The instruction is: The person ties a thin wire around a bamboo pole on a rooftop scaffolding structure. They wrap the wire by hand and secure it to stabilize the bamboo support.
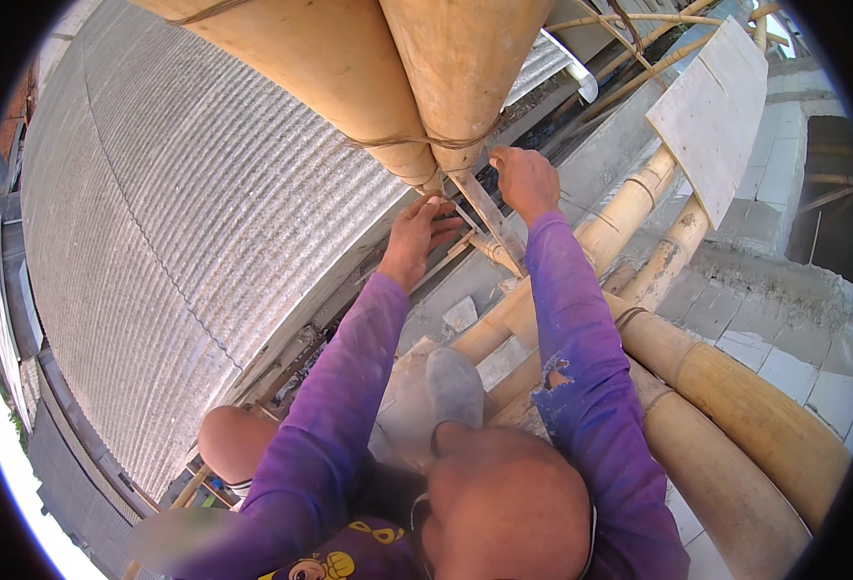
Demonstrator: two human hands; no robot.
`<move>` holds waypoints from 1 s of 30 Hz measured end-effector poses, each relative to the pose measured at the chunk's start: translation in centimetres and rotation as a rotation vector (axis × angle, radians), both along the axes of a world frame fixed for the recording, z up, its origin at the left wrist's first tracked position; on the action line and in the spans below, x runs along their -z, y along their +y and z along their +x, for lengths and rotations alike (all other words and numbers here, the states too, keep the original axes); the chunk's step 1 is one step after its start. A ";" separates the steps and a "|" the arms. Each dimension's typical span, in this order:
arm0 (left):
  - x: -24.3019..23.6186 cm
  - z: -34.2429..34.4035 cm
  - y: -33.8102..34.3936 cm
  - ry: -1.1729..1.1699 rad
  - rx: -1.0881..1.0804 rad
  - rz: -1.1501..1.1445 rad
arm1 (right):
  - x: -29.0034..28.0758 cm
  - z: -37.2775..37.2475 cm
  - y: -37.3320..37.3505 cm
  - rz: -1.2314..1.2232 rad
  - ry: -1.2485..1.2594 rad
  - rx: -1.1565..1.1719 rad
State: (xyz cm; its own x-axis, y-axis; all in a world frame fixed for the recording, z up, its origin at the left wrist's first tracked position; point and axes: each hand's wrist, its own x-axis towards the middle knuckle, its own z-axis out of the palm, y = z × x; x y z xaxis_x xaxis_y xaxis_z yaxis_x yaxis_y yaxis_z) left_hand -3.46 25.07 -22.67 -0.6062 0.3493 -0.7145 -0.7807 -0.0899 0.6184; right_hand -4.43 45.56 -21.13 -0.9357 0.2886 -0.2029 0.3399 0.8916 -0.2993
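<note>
Bamboo poles (467, 68), a pair, run side by side from 12 o'clock to just above centre, w/ the corrugated roof (223, 164) beyond at 10. Lower poles (736, 398) sweep out to 4, prob. as support. Flat board (712, 111) overlaps them at 2. Wood strip (489, 220) slants from the pair's foot twd 5. L hand (415, 237): thumb + forefinger close at the foot, other fingers loose; R hand (528, 182) curled beside the pair, 1 o'clock, prob. for access from both sides. Can't tell if either grips. Thin cord (461, 145) wraps the poles, prob. to bind 'em.
</note>
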 end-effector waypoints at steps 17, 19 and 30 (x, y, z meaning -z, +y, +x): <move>-0.3 -3.7 1.8 -0.090 -0.468 0.083 | -0.2 0.7 0.2 -0.170 0.017 0.107; -0.9 -3.4 1.2 -0.067 -0.359 0.046 | -0.1 0.8 0.2 -0.183 0.035 0.116; -2.3 -1.1 -0.2 -0.002 -0.119 0.003 | 0.0 0.1 0.9 -0.088 0.037 0.026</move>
